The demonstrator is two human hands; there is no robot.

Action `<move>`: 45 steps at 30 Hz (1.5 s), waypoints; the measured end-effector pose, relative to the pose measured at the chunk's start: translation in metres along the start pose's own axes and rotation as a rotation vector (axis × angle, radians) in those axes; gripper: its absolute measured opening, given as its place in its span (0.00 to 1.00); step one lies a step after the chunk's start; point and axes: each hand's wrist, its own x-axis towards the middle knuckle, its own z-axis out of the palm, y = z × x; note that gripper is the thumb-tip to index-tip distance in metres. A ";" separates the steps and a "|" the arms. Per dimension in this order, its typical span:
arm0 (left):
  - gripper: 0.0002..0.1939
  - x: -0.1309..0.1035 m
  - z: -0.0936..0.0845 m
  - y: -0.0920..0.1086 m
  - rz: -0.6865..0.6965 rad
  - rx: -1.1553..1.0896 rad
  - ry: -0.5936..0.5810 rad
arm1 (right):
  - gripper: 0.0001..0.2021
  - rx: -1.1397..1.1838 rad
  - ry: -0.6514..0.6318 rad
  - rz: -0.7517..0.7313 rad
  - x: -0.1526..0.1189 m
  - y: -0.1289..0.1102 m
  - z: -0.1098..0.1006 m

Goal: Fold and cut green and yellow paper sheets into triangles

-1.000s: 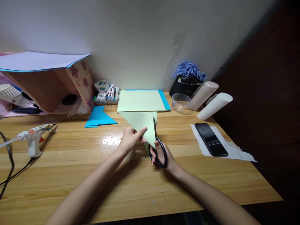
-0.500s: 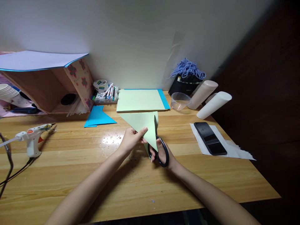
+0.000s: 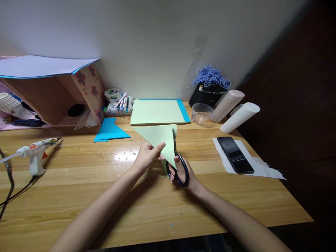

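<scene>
Left hand (image 3: pixel 147 155) pinching green paper (image 3: pixel 157 134), right hand (image 3: pixel 191 176) gripping scissors (image 3: pixel 176 153), above the middle of the tabletop (image 3: pixel 223 206).
One blade lies over the paper's right side. Behind, a clear tray (image 3: pixel 119 113) holds markers (image 3: pixel 127 103); a black holder (image 3: pixel 203 100) is topped with blue yarn (image 3: pixel 210 77), near a clear tub (image 3: pixel 201 117); translucent sticks (image 3: pixel 85 120) lie at the flowered box's (image 3: pixel 88 87) opening.

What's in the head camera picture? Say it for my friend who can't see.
A left hand grips pale green paper and the right hand holds black scissors, a blade lying over the paper near its right edge. On the wooden table are green and blue sheets at back, a glue gun at left, a phone on white paper at right.
</scene>
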 end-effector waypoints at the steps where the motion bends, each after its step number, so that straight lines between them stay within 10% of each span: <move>1: 0.20 0.000 0.000 0.000 -0.001 0.001 0.002 | 0.30 0.006 0.001 0.003 0.000 0.000 0.000; 45: 0.20 0.001 0.000 -0.006 -0.041 -0.064 -0.100 | 0.33 -0.028 0.069 -0.032 0.000 -0.005 -0.002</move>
